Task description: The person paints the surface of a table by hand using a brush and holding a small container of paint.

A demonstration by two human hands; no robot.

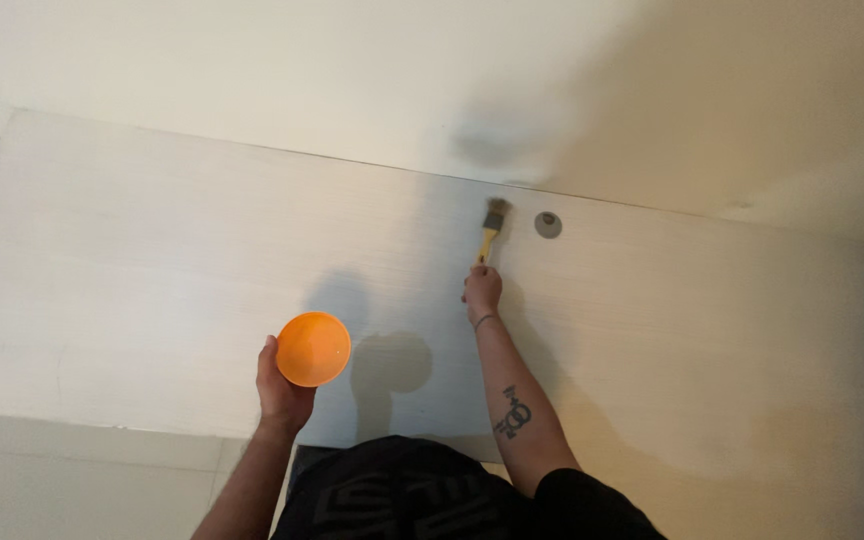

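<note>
The right hand (482,290) is stretched out well ahead of the body, fingers wrapped around the yellow handle of a brush (493,226). The brush points away from the hand, and its dark bristles press against the pale panel (152,260) right at the seam where the panel meets the plain surface (252,70) beyond it. Just to the right of the bristles, a little apart from them, sits a small grey round disc (548,224) set in the panel. A thin band circles the right wrist, and a dark tattoo (514,415) shows on the forearm nearer the elbow. The left hand (280,392) is held closer to the body and well to the left of the right hand, its fingers cupped around an orange bowl (313,348) from below; what the bowl holds cannot be told, since only its rounded orange side shows. Shadows of the bowl and of the arm fall on the panel between the two hands. A dark sleeve (582,500) covers the right upper arm at the lower edge of the view.
</note>
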